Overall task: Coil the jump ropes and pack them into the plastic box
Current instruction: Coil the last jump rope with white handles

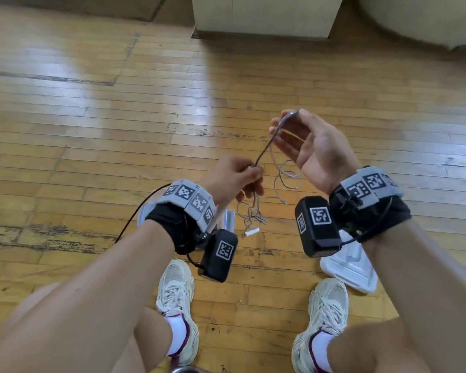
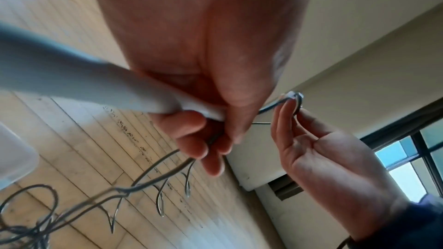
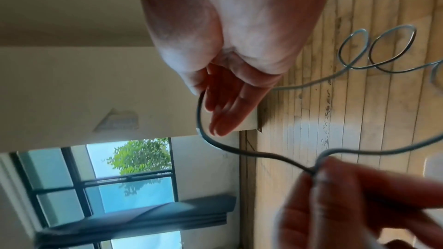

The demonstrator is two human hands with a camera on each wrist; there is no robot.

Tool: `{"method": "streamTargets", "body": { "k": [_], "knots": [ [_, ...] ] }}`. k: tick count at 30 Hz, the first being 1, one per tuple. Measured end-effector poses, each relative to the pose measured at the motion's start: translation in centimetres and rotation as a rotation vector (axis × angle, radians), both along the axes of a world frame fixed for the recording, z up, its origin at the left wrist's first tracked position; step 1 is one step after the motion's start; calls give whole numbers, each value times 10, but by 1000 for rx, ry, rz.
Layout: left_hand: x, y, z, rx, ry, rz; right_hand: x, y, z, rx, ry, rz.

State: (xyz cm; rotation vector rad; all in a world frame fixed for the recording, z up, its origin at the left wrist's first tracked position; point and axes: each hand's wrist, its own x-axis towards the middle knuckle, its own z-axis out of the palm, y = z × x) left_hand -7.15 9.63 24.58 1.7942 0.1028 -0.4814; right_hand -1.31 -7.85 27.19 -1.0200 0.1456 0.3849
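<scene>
A thin grey jump rope (image 1: 267, 146) stretches taut between my two hands above the wooden floor. My left hand (image 1: 237, 179) grips the rope together with its pale handle (image 2: 84, 82). My right hand (image 1: 288, 122), palm up and fingers nearly straight, pinches the rope's bend between thumb and fingertip (image 2: 285, 109). Below the hands, loose rope loops (image 1: 253, 211) hang down to the floor, ending at a small white handle tip (image 1: 252, 232). The translucent plastic box (image 1: 228, 218) sits on the floor, mostly hidden behind my left wrist.
A white plastic lid (image 1: 347, 267) lies on the floor under my right wrist. My two feet in white shoes (image 1: 176, 292) stand close below. A pale block (image 1: 267, 14) stands against the far wall.
</scene>
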Motion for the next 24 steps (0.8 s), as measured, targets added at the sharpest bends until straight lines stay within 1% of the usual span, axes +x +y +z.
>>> {"method": "streamTargets", "body": {
  "k": [2, 4, 8, 10, 12, 13, 15, 17, 19, 21, 24],
  "knots": [
    [4, -1, 7, -160, -23, 87, -4, 3, -4, -106, -2, 104],
    [8, 0, 13, -306, -50, 178, -10, 7, -9, -232, -22, 256],
    [15, 8, 19, -548, -42, 314, -20, 10, -14, -657, -126, 614],
    [17, 12, 17, -619, -34, 366, -24, 10, -18, -804, -193, 742],
    [18, 14, 16, -597, -52, 392, -29, 12, -18, -848, -241, 798],
    [19, 14, 15, -561, -66, 386, -30, 14, -17, -827, -244, 773],
    [18, 14, 13, -455, -84, 330, -29, 15, -13, -708, -194, 627],
    [15, 12, 11, -319, -68, 243, -24, 13, -5, -530, -110, 447],
    [12, 8, 8, -220, -39, 137, -18, 10, 2, -329, -41, 305],
    [8, 2, 7, -176, -2, 43, -14, 5, 8, -158, -16, 184],
    [5, -2, 7, -135, 23, -50, -9, 1, 7, 30, 22, 17]
  ]
}}
